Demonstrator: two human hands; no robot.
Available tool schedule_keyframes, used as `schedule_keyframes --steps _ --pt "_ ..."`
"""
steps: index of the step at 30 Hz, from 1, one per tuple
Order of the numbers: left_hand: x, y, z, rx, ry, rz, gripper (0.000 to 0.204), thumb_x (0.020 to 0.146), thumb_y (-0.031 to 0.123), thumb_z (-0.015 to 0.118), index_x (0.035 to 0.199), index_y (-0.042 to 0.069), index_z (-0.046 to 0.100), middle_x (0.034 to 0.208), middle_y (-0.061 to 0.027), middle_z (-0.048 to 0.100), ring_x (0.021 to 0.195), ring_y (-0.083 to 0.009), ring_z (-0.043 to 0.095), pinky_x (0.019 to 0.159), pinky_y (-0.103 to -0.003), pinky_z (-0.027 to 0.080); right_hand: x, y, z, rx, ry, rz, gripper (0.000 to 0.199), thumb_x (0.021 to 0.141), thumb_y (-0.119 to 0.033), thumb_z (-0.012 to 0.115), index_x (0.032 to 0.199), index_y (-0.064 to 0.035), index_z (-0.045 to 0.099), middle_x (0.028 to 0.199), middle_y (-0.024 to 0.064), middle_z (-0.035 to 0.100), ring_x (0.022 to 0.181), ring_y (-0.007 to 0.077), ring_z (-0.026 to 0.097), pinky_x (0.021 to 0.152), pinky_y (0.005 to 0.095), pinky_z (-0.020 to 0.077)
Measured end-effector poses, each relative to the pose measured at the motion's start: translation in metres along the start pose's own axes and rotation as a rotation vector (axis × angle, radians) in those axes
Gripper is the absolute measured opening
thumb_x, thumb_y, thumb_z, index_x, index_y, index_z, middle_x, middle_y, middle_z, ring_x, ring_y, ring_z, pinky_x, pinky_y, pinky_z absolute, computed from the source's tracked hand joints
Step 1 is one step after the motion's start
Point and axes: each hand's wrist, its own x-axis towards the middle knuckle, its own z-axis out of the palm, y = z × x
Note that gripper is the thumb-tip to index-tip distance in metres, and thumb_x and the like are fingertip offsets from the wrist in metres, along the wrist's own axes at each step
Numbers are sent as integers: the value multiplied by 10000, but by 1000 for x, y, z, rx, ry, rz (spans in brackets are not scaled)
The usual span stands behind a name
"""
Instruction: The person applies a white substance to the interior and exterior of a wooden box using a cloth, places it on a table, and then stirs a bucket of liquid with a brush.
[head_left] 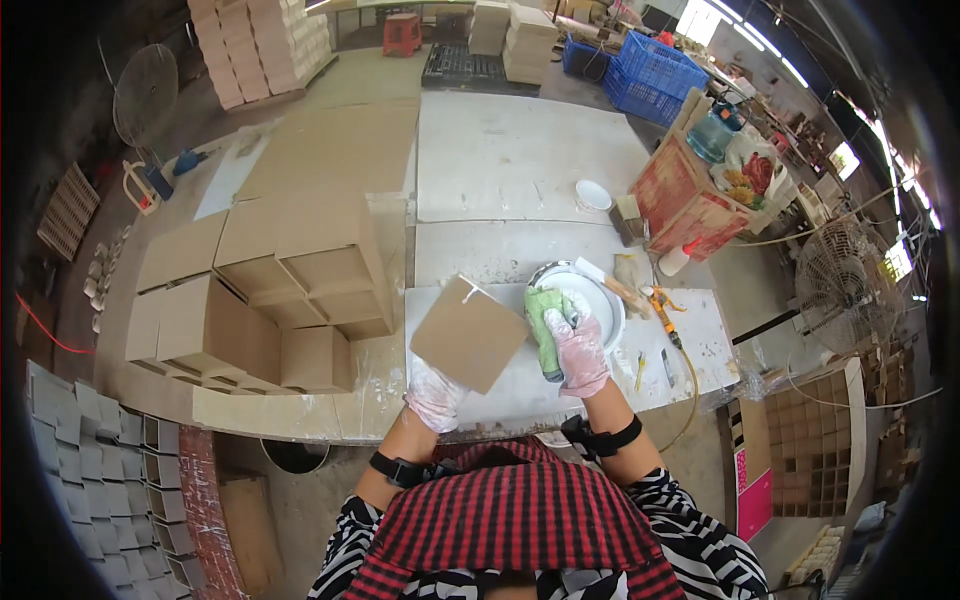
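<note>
My left hand point(438, 398), in a whitened thin glove, grips a brown square piece point(470, 340) by its lower left side. It looks like a box or panel of brown board; its depth cannot be told. A white smear marks its top corner. In my right hand point(580, 358), gloved the same way, is a green cloth point(545, 330), bunched at the left rim of a round basin point(606, 312) of white liquid or paste. Across the basin's far rim rests a brush point(612, 285) with white at one end. The fingers of my left hand are mostly hidden beneath the brown piece.
Brown board boxes point(300, 250) stand stacked at the left of the table. To the right of the basin lie an orange air gun point(668, 315) with a hose and small tools. Farther back are a white bowl point(593, 195), a squeeze bottle point(676, 260) and a reddish wooden crate point(690, 200).
</note>
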Motion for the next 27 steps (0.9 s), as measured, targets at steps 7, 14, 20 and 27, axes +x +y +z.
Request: schedule_keyframes --steps 7,14,20,27 --pt "4 4 1 -1286 126 -131 278 924 209 407 1125 32 485 1068 -111 558 963 -210 561 821 -330 473 -4 -24 33 -918 -142 -610 253 776 -197 622 1024 -160 583 897 101 597 809 262 602 673 357 501" --pt "6 -5 -11 -352 149 20 286 904 233 451 1107 38 503 1057 -110 564 959 -226 562 825 -329 474 -16 -27 44 -1107 -278 -783 230 766 -255 597 992 -212 594 848 75 567 781 227 600 644 334 506" --pt "0 7 -24 -1277 123 -340 347 906 267 454 1172 44 469 1132 -116 537 1019 -251 544 873 -349 460 -44 -22 78 -1102 -227 -1020 293 703 -173 588 984 -254 596 826 26 567 720 165 600 571 289 488" --pt "-2 -33 -17 -1483 80 -207 422 925 318 386 1230 32 441 1183 -136 517 1062 -282 524 912 -402 436 -16 -46 49 -1069 -190 -484 353 697 -148 596 1040 -231 584 912 34 587 767 243 608 634 307 516"
